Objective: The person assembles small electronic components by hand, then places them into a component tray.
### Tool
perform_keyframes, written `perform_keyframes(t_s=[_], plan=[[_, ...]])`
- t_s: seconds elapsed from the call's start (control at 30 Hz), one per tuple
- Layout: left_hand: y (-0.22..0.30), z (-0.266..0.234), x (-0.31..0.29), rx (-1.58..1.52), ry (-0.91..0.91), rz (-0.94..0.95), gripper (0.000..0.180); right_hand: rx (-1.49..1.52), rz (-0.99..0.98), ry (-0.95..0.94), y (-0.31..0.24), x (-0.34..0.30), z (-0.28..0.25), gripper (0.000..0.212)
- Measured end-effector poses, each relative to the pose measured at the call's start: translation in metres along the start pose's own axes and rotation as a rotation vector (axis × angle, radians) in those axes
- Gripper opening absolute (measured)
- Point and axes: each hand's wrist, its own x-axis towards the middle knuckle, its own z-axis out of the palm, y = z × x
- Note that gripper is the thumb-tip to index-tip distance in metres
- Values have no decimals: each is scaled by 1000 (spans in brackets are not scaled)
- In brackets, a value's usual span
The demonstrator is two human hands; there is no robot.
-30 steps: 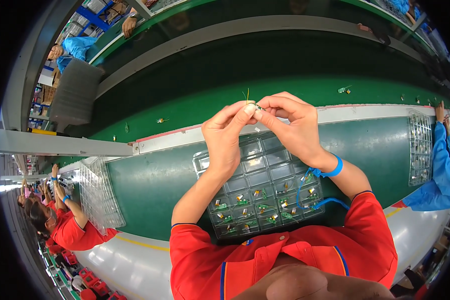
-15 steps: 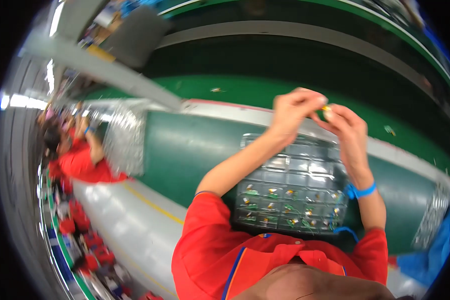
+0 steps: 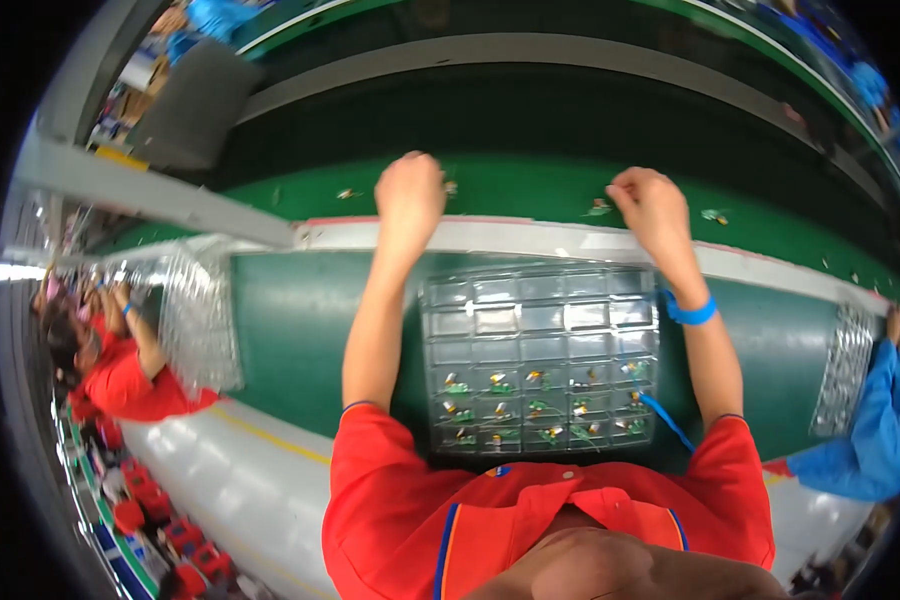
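Note:
My left hand (image 3: pixel 410 195) is over the green conveyor belt, its back up and fingers curled under. A small electronic part (image 3: pixel 451 188) shows right beside its fingers; whether they grip anything is hidden. Farther right over the belt, my right hand (image 3: pixel 652 208) has half-bent fingers, with thumb and index tips slightly apart. Just left of those fingertips lies a small green-and-white board with wires (image 3: pixel 598 207). Between my forearms, a clear compartment tray (image 3: pixel 498 319) rests on the green bench. Its nearer rows contain several small green boards with yellow parts and wires; its far rows look unfilled.
More small parts lie on the belt, one left (image 3: pixel 347 194) and one right (image 3: pixel 715 216). A pale rail (image 3: pixel 560 236) separates belt and bench. A blue wrist-strap cord (image 3: pixel 668 420) crosses the tray's right edge. Co-workers sit left (image 3: pixel 135 375) and right (image 3: pixel 865 440), near clear trays.
My hands were together over the rail, fingering a small yellowish part. They have separated: the left moved left, the right slightly left, both over the belt. The whole view has also shifted.

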Motion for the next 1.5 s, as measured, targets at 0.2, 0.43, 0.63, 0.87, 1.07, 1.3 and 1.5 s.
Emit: perform_keyframes(t_s=[0.2,0.43,0.63,0.87,1.07,1.3,1.5], plan=[[47,28,-7,-421,-15,251,15,-67,-128,-52,7,-10,13,19],[80,23,-17,-750,-276,184,31,233,-91,-126,-7,-8,13,14],[91,10,-18,-1365,-473,-188,25,523,19,-155,-41,-14,-1,18],[98,-1,-24,-1173,-356,-95,14,853,196,-321,-35,-10,-16,20],[99,-6,-23,-1327,-343,-139,13,911,205,-220,-44,-14,-22,19],[104,-17,-24,-1459,-319,-251,16,245,-485,301,-54,-27,-16,17],[103,-22,-26,-1464,-326,-238,15,149,-453,307,-60,-32,-17,15]])
